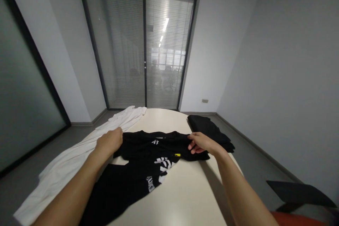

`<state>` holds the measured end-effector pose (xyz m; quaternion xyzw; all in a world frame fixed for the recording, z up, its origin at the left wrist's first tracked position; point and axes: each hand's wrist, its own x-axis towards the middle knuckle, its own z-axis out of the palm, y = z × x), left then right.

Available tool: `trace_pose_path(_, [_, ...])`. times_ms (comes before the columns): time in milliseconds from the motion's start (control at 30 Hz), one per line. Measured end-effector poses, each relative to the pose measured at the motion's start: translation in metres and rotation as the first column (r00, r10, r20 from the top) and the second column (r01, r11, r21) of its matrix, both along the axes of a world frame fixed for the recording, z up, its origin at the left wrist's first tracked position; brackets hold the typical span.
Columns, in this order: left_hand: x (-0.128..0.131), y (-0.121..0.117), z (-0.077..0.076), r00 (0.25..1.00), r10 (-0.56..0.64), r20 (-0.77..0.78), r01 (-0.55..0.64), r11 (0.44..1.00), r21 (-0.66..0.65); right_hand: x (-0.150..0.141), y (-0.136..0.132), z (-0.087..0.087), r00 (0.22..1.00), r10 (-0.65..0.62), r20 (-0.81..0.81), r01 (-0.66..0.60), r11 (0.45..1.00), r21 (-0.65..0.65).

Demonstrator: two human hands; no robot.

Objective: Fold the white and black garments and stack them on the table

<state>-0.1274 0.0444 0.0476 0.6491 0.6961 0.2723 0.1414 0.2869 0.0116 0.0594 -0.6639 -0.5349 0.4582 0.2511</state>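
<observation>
A black T-shirt point(137, 167) with white print and a small yellow patch lies on the pale table. Its collar edge faces away from me, and its lower part trails toward the front left. My left hand point(110, 143) is closed on the sleeve end at the left. At the opposite shoulder, my right hand point(200, 142) pinches the cloth between thumb and fingers, the other fingers curled. The fabric between both hands is bunched into folds.
White cloth point(76, 155) spreads along the left edge of the table point(182, 197). Folded black clothes point(209, 129) lie in a stack at the right edge. A chair with a black armrest point(299, 192) stands at the lower right. Glass doors point(143, 49) are beyond.
</observation>
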Motion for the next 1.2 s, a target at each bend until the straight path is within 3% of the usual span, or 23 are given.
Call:
trace_pose_path(100, [0.006,0.017,0.01,0.977,-0.094,0.194,0.112,0.99,-0.082,0.007,0.015,0.016,0.999,-0.006,0.041,0.004,0.999,0.04])
trace_pose_path(233, [0.018,0.049,0.028,0.924,-0.148,0.352,0.156,0.988,0.005,0.004,0.05,0.035,0.995,-0.101,0.002,0.098,0.97,0.222])
trace_pose_path(333, [0.026,0.07,0.038,0.889,-0.221,0.401,0.169,0.972,0.162,-0.004,0.074,0.041,0.981,-0.193,0.013,0.158,0.836,0.526])
trace_pose_path(400, [0.03,0.076,0.037,0.909,-0.299,0.291,0.226,0.939,0.26,-0.009,0.081,0.038,0.979,-0.184,0.084,0.082,0.74,0.668])
trace_pose_path(467, [0.033,0.076,0.028,0.943,-0.327,0.062,0.303,0.919,0.251,-0.014,0.08,0.031,0.969,-0.115,0.218,-0.068,0.725,0.685])
trace_pose_path(533, [0.034,0.071,0.014,0.946,-0.302,-0.118,0.318,0.935,0.156,-0.018,0.072,0.02,0.927,-0.046,0.372,-0.205,0.768,0.607])
trace_pose_path(633, [0.032,0.056,-0.013,0.959,-0.22,-0.178,0.228,0.973,0.025,-0.028,0.051,0.002,0.836,0.073,0.544,-0.353,0.83,0.432])
trace_pose_path(733, [0.028,0.037,-0.035,0.968,-0.107,-0.229,0.093,0.993,-0.069,-0.042,0.028,-0.016,0.765,0.244,0.596,-0.521,0.778,0.352])
trace_pose_path(800, [0.026,0.024,-0.044,0.965,-0.049,-0.256,0.027,0.996,-0.087,-0.051,0.014,-0.027,0.721,0.257,0.643,-0.58,0.732,0.357])
trace_pose_path(900, [0.028,0.009,-0.054,0.963,-0.014,-0.269,-0.009,0.996,-0.085,-0.062,0.0,-0.037,0.685,0.137,0.715,-0.527,0.771,0.357])
trace_pose_path(1000, [0.032,0.002,-0.057,0.968,-0.045,-0.249,0.035,0.998,-0.043,-0.063,-0.005,-0.038,0.7,0.044,0.713,-0.446,0.807,0.388])
trace_pose_path(1100, [0.026,0.003,-0.055,0.974,-0.061,-0.22,0.071,0.997,0.035,-0.053,-0.004,-0.034,0.783,-0.089,0.615,-0.345,0.761,0.549])
trace_pose_path(1200, [0.01,0.009,-0.055,0.997,0.013,-0.079,-0.001,0.989,0.15,-0.038,-0.001,-0.033,0.822,-0.255,0.509,-0.205,0.701,0.683])
